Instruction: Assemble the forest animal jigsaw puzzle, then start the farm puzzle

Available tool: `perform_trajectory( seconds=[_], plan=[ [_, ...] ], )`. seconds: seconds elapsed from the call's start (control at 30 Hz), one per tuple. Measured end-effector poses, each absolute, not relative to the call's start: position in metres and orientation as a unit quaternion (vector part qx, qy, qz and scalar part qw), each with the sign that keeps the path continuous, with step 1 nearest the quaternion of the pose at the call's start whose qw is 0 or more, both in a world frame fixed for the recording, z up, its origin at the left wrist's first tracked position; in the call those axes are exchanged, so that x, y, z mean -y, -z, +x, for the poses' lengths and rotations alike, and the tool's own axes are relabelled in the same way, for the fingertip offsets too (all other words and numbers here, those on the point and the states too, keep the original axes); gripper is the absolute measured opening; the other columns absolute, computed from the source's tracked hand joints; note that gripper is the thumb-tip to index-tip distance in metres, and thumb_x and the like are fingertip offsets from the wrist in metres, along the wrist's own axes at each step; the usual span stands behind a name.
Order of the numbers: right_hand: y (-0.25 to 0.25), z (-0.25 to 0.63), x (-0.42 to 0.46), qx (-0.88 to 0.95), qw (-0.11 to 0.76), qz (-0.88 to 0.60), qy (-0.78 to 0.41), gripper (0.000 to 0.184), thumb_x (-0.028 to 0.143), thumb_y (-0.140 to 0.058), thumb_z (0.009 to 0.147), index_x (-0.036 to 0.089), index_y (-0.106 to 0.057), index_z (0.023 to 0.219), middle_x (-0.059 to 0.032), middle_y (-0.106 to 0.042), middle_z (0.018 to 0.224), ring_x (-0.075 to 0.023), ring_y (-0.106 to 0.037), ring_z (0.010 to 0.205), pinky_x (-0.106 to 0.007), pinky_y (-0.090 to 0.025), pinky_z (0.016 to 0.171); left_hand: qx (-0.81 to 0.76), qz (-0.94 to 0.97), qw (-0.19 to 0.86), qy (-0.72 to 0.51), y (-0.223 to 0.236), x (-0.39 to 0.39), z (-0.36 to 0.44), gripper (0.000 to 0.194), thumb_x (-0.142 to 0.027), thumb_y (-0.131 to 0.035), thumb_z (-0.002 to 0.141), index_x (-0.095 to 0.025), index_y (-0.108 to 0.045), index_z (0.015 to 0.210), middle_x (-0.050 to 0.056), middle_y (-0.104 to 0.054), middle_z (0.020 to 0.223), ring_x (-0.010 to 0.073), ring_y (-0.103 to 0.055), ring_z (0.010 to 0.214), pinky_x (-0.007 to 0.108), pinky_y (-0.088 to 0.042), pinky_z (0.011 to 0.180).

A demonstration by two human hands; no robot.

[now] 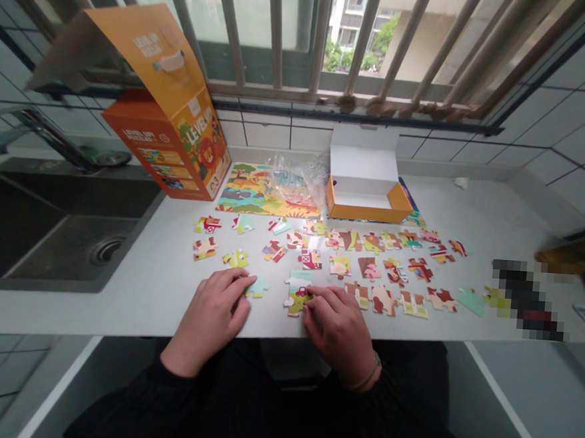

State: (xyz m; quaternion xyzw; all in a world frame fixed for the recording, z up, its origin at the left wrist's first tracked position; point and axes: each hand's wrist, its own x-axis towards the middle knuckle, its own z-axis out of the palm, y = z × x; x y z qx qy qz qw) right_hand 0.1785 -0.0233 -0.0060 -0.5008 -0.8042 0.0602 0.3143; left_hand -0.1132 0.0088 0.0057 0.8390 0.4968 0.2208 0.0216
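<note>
The joined pieces (297,291) lie flat on the counter (166,303), near its front edge, between the two hands. They are two or three jigsaw pieces locked together, showing a red vehicle on green. The right hand (337,329) rests just right of them, fingertips pressed on their lower right corner; the fingers lie close together, not pinching. The left hand (210,317) lies left of the joined pieces, fingers curled, fingertips touching a pale blue piece (258,286).

Handling judgement: the pieces look like thin card, light and stiff, and likely to slide on the smooth counter. The joints probably part if lifted by one end. Take hold at opposite edges, or push flat.

Beyond the joined pieces, loose pieces (369,268) spread in rough rows toward the back and right. Behind those lie a finished puzzle picture (247,189) partly under a clear bag (298,179), and an open tray box (367,191). An orange carton (178,137) stands back left. A sink (46,228) lies far left of them.
</note>
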Motion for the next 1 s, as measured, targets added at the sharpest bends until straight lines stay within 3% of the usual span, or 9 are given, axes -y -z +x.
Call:
perform_trajectory(
  seconds=[0.77,0.9,1.0],
  plan=[
    [0.001,0.182,0.024,0.802,0.332,-0.494,-0.051,0.010,0.017,-0.068,0.100,0.026,-0.070,0.106,-0.0068,-0.078,0.129,-0.0279,-0.070,0.115,-0.048,-0.056,0.100,-0.463,0.860,-0.021,-0.215,-0.001,-0.017,-0.118,0.034,-0.024,-0.053,0.104,-0.016,-0.070,0.133,0.011,-0.066,0.134,0.0291,-0.062,0.121,0.048,-0.051,0.101],
    [-0.004,0.223,0.029,0.762,0.355,-0.541,-0.018,0.012,0.020,-0.064,0.103,0.026,-0.071,0.111,-0.0091,-0.078,0.126,-0.0290,-0.069,0.119,-0.050,-0.054,0.106,-0.459,0.861,-0.027,-0.217,0.000,-0.019,-0.119,0.034,-0.025,-0.053,0.105,-0.016,-0.069,0.133,0.012,-0.066,0.134,0.0294,-0.062,0.120,0.047,-0.051,0.099],
    [-0.006,0.285,0.035,0.699,0.314,-0.641,0.047,0.016,0.026,-0.058,0.107,0.023,-0.070,0.118,-0.0123,-0.078,0.122,-0.0318,-0.070,0.121,-0.053,-0.051,0.108,-0.455,0.863,-0.027,-0.220,0.000,-0.020,-0.118,0.033,-0.025,-0.053,0.105,-0.016,-0.069,0.133,0.012,-0.066,0.134,0.0297,-0.062,0.120,0.047,-0.051,0.098]
  ],
)
